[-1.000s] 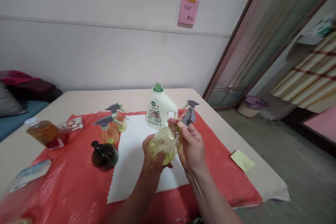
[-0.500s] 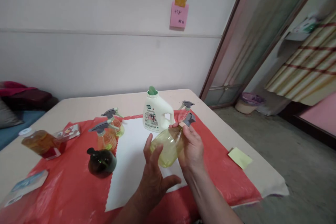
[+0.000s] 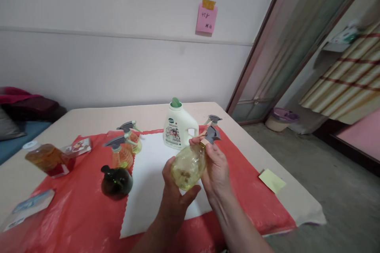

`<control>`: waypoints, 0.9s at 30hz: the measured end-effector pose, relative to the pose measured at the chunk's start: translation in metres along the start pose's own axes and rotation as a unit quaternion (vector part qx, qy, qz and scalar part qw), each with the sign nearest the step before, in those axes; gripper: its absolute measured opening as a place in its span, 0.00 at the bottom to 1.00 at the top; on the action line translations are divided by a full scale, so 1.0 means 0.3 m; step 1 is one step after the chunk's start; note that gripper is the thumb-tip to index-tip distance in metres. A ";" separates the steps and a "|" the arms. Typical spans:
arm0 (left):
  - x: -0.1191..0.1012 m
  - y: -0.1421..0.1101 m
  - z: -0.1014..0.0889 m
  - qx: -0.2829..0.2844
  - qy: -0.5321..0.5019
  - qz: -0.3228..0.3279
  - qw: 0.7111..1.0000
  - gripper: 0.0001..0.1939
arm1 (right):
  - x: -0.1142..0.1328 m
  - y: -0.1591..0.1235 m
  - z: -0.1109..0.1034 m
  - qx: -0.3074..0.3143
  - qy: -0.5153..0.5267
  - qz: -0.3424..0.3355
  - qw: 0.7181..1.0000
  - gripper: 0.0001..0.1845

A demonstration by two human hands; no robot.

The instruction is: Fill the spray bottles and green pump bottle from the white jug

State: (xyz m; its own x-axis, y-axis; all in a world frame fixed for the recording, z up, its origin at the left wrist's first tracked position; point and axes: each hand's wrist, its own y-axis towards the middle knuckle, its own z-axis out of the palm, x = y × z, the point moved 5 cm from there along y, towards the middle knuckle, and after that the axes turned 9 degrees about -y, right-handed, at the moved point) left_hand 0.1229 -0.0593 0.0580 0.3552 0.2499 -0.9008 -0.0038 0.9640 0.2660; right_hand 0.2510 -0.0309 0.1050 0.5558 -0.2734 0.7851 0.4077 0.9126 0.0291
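Tilted above the white sheet, a translucent yellow spray bottle [image 3: 187, 166] is between my two hands, its grey trigger head pointing up and to the right. My right hand [image 3: 217, 168] is closed around the neck below the trigger. At the rounded base, my left hand [image 3: 173, 191] grips with its fingers along the left side and its thumb underneath. A pale green detergent jug [image 3: 177, 128] with a handle stands upright just behind, something green sticking out of its mouth. Another grey-headed spray bottle [image 3: 214, 119] is partly hidden behind my right hand.
Red plastic sheeting [image 3: 80, 209] and a white sheet [image 3: 142, 205] cover the table. At left are two orange spray bottles [image 3: 122, 156], a dark green round bottle [image 3: 117, 184], an amber-liquid bottle [image 3: 49, 160] and flat packets [image 3: 34, 205]. A yellow note [image 3: 272, 180] lies near the right edge.
My left hand has closed from spread fingers onto the base of the yellow spray bottle. My right hand keeps its hold on the neck. The view has shifted slightly.
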 end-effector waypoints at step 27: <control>-0.047 0.041 -0.001 0.000 -0.097 -0.116 0.988 0.37 | 0.014 -0.005 0.011 0.040 0.008 0.002 0.999 0.14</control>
State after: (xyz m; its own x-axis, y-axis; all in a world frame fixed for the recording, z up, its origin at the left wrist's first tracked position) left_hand 0.1177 -0.0508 0.0738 0.5190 -0.0002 -0.8548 0.0991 0.9933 0.0599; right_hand 0.2505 -0.0325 0.1103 0.5681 -0.2744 0.7759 0.3477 0.9345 0.0760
